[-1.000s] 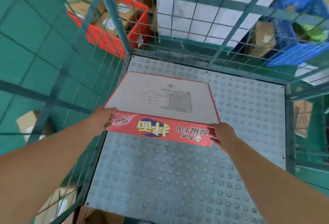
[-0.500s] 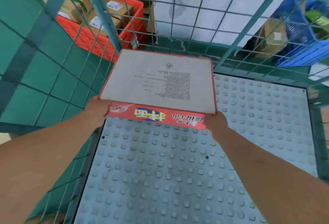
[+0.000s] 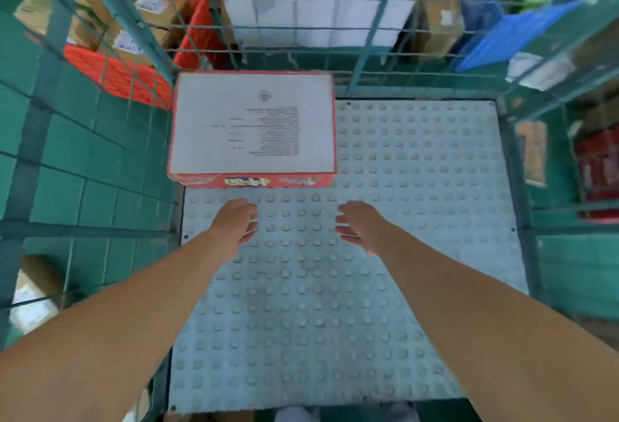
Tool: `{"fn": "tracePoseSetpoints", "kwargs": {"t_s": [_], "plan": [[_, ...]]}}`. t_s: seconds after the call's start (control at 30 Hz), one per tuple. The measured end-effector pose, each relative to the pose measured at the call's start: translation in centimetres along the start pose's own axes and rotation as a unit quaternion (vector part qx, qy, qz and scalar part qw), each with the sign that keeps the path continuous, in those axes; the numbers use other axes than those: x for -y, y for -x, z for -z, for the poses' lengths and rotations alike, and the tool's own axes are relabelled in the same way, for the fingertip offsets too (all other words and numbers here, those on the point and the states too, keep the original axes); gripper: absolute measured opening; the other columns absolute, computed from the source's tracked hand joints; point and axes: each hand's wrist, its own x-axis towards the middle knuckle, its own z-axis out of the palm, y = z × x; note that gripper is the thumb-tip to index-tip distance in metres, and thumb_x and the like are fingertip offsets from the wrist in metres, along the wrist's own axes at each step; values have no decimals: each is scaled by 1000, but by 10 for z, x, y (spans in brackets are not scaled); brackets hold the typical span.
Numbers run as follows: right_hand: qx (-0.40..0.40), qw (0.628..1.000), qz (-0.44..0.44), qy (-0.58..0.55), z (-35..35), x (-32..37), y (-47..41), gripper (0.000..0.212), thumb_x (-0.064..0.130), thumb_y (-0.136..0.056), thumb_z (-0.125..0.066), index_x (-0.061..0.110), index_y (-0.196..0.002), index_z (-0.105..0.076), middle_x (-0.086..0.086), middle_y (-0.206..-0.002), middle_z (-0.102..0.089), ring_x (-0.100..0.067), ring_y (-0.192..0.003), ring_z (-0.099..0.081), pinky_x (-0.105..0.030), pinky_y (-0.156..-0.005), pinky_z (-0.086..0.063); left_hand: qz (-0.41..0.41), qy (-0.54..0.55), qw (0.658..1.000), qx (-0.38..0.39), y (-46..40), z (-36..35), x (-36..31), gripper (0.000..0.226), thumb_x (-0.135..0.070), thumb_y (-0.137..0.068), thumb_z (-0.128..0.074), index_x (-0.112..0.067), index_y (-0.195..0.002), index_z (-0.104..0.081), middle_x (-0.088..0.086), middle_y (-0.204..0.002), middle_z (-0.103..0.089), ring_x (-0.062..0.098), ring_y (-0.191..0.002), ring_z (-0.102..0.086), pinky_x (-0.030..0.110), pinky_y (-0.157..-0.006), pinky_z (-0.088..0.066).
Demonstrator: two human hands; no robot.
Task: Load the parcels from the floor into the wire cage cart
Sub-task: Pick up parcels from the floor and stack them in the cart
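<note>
A flat red box with a white printed top lies on the studded grey floor of the wire cage cart, pushed into the far left corner against the green wire walls. My left hand hovers just in front of the box, fingers loosely curled, holding nothing. My right hand hangs level with it to the right, fingers relaxed, also holding nothing. Both hands are clear of the box.
Green wire walls enclose the cart on the left, back and right. Outside, a red crate with cardboard parcels stands at the back left, blue bins at the back right, and a cardboard parcel lies on the floor at left.
Both hands carried the red box to the cart's far left corner, set it down and let go. They have since drawn back toward me.
</note>
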Motion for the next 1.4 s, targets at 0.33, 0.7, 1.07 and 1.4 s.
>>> {"fn": "tracePoseSetpoints", "kwargs": {"t_s": [0.33, 0.7, 1.07, 1.4], "plan": [[-17, 989, -62, -131, 127, -139, 144, 33, 37, -105, -54, 17, -132, -52, -5, -110, -65, -20, -89, -62, -30, -79, -50, 38, -154, 979, 127, 169, -129, 84, 17, -17, -103, -53, -22, -87, -57, 0, -82, -59, 13, -68, -56, 26, -67, -43], [-107, 909, -166, -367, 266, -397, 244, 38, 25, -106, -50, 9, -140, -54, -10, -116, -70, -18, -90, -68, -29, -91, -52, 16, -369, 909, 194, 288, -311, 260, 20, -15, -104, -49, -23, -86, -54, -1, -78, -56, 12, -65, -49, 25, -63, -39], [-227, 785, -214, -535, 318, -721, 348, 39, 19, -101, -56, 5, -137, -58, -10, -112, -62, -16, -79, -59, -23, -68, -49, 3, -591, 735, 333, 439, -455, 511, 10, -24, -105, -52, -26, -102, -62, -1, -98, -65, 15, -85, -61, 32, -86, -52], [-347, 648, -411, -540, 265, -891, 410, 42, 37, -97, -52, -2, -109, -63, -14, -85, -62, -32, -78, -61, -36, -70, -50, 31, -727, 602, 328, 485, -469, 666, 22, -26, -107, -51, -18, -126, -59, 4, -119, -63, 21, -105, -60, 40, -102, -52]]}}
